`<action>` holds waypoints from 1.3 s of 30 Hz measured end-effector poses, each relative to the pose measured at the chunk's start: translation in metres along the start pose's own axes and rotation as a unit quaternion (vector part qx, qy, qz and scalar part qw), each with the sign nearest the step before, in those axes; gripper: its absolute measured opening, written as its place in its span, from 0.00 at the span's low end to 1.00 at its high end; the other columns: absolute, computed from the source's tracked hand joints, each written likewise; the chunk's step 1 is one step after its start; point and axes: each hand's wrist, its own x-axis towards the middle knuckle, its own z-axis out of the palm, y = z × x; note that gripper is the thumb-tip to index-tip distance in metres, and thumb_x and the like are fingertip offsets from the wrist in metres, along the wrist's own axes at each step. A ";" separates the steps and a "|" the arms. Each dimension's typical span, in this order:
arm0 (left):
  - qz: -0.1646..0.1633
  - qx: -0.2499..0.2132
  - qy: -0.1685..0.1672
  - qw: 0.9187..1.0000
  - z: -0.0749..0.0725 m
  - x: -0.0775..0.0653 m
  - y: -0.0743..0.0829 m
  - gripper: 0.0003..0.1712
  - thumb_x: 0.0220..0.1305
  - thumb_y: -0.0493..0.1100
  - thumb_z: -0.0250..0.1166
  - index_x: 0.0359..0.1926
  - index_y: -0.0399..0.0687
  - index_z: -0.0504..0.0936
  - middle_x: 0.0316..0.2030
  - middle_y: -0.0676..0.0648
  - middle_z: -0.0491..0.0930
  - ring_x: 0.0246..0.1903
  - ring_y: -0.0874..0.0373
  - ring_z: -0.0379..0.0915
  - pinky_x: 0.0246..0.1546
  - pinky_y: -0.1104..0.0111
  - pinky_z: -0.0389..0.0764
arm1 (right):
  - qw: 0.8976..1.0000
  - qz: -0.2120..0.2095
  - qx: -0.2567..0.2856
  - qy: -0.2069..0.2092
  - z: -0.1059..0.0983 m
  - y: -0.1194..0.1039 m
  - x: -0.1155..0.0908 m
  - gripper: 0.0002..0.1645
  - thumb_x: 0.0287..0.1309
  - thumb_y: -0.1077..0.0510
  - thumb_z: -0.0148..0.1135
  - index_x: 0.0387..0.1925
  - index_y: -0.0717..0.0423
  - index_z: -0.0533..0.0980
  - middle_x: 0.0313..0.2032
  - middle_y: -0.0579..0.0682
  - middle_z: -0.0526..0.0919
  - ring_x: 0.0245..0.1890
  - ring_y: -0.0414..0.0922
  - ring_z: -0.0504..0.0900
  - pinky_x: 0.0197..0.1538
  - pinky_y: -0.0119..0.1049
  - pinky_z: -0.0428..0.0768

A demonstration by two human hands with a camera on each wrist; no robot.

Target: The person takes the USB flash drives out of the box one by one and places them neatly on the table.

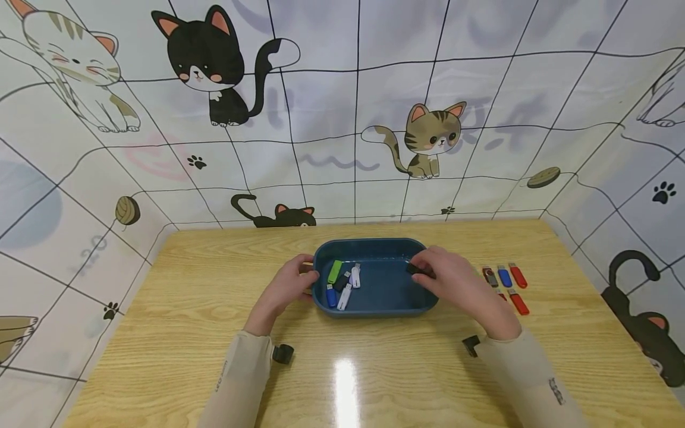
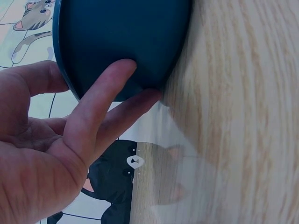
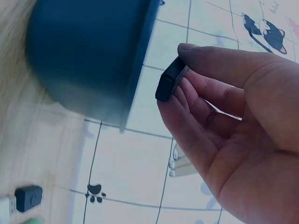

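Head view: right hand [image 1: 457, 284] pinches a small black plastic stick [image 1: 419, 270] over the blue oval plastic tray [image 1: 374, 306], at its right end.

Left wrist view: left hand [image 2: 56, 149] presses straight fingers [image 2: 105, 93] on the tray's outer wall.

Right wrist view: the stick's long way runs across the fingertips [image 3: 187, 48], tray lying left.

Right hand [image 1: 455, 282] hides the black stick [image 1: 420, 270] — mostly.
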 end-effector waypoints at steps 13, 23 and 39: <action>0.001 0.002 -0.001 1.000 0.000 -0.001 0.001 0.25 0.74 0.38 0.57 0.69 0.37 0.70 0.63 0.32 0.75 0.42 0.45 0.86 0.39 0.53 0.89 | 0.998 0.052 0.029 0.034 -0.025 0.018 -0.025 0.15 0.63 0.59 0.72 0.49 0.61 0.82 0.43 0.52 0.84 0.41 0.48 0.84 0.43 0.48 0.84; 0.007 -0.006 -0.003 1.000 0.001 -0.001 0.001 0.26 0.74 0.37 0.56 0.69 0.36 0.70 0.62 0.30 0.75 0.39 0.45 0.86 0.38 0.53 0.89 | 0.995 0.092 0.032 0.031 -0.036 0.038 -0.041 0.18 0.67 0.58 0.68 0.52 0.65 0.80 0.44 0.56 0.85 0.43 0.54 0.85 0.45 0.54 0.83; 0.007 -0.005 0.002 1.000 0.001 -0.002 0.001 0.26 0.74 0.37 0.56 0.70 0.36 0.69 0.61 0.31 0.76 0.39 0.45 0.87 0.37 0.54 0.89 | 0.986 0.163 0.017 0.028 -0.049 0.074 -0.051 0.23 0.68 0.55 0.67 0.54 0.71 0.77 0.44 0.64 0.85 0.44 0.60 0.84 0.44 0.60 0.81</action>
